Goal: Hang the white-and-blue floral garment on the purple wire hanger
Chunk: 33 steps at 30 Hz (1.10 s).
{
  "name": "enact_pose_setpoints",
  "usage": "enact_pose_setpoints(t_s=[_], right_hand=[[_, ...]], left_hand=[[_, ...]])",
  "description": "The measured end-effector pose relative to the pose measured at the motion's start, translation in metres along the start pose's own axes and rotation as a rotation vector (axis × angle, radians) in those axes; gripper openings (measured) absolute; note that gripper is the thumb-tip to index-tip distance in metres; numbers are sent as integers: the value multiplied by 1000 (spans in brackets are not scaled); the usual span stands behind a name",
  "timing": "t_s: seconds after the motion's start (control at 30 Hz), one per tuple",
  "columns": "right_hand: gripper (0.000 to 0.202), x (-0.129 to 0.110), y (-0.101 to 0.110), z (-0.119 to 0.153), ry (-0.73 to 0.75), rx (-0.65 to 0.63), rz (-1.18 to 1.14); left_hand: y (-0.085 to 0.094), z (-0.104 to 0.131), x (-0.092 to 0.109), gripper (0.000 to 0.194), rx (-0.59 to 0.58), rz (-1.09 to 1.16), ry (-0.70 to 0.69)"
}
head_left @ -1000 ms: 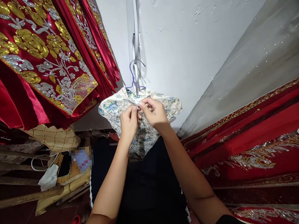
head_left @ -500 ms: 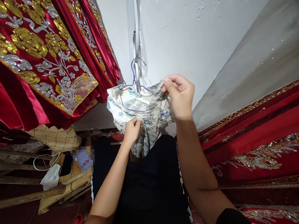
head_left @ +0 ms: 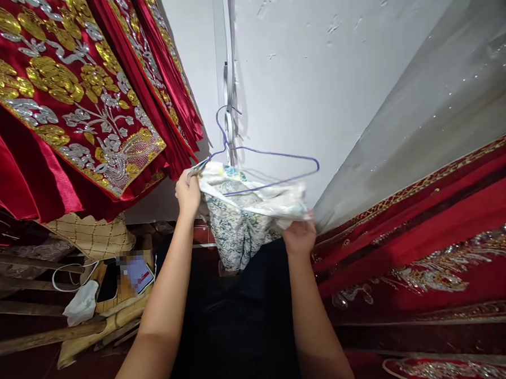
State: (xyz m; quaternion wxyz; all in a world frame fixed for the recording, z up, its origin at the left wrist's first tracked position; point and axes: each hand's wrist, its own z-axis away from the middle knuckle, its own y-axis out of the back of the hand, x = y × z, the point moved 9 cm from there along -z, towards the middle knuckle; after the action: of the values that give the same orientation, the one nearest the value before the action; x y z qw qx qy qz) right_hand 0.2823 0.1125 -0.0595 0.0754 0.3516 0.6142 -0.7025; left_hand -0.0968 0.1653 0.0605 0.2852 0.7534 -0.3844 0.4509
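Note:
A purple clothes hanger (head_left: 276, 153) hangs by its hook against the white wall, its right end bare. On its left part hangs a floral garment (head_left: 229, 230), white with blue and green print. My left hand (head_left: 188, 194) is closed around the garment's left shoulder at the hanger's left end. Below the hanger's bare end, my right hand (head_left: 300, 236) grips the garment's right edge, pulled out sideways; this hand is slightly blurred and its fingertips are partly hidden by cloth. The garment's lower part drops toward my dark-clothed knees.
Red garments with gold and silver embroidery (head_left: 105, 112) hang at the left. More red beaded cloth (head_left: 430, 259) and a sheer grey fabric (head_left: 403, 136) fill the right. A bamboo seat (head_left: 111, 321) at lower left holds phones, a cable and a white tissue (head_left: 81, 303).
The garment's right shoulder has come off the hanger. My right hand has moved down with the cloth, and my left hand has gone up and left to the other shoulder.

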Motion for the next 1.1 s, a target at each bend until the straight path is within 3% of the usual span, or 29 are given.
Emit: enact_pose_setpoints(t_s=[0.07, 0.17, 0.27, 0.33, 0.4, 0.47, 0.53, 0.6, 0.67, 0.73, 0.8, 0.87, 0.93, 1.0, 1.1], right_hand=[[12, 27, 0, 4, -91, -10, 66], [15, 58, -12, 13, -227, -82, 201], [19, 78, -26, 25, -319, -154, 429], [30, 78, -33, 32, -259, -148, 639], [31, 81, -49, 43, -217, -240, 835], [37, 99, -70, 64, -339, -467, 943], [53, 112, -87, 87, -472, -637, 930], [59, 105, -99, 94, -474, -612, 825], [65, 94, -107, 97, -486, -565, 723], [71, 91, -114, 107, -612, -640, 667], [71, 84, -123, 116, -690, -736, 621], [65, 75, -133, 120, -696, -783, 563], [58, 69, -145, 125, -734, -868, 580], [46, 61, -158, 132, -793, -1026, 696], [28, 38, -177, 134, -815, -1279, 948]], left_hand=[[24, 13, -37, 10, 100, 130, 190], [56, 53, -85, 6, 203, 268, 447], [64, 91, -110, 9, 145, 333, 593], [56, 109, -113, 10, 79, 375, 655], [39, 122, -103, 10, 16, 417, 685], [18, 130, -79, 14, -71, 457, 664], [-4, 139, -35, 16, -247, 457, 555], [-23, 153, 23, 16, -527, 360, 341], [-26, 172, 78, 15, -708, 168, 113], [-25, 189, 116, 16, -877, 40, -27], [-17, 188, 139, 18, -895, 15, -125], [-6, 165, 144, 24, -751, 31, -187], [-5, 139, 131, 35, -660, 53, -191], [-24, 128, 101, 54, -814, 80, -110], [-47, 138, 53, 79, -1124, -30, 15]])
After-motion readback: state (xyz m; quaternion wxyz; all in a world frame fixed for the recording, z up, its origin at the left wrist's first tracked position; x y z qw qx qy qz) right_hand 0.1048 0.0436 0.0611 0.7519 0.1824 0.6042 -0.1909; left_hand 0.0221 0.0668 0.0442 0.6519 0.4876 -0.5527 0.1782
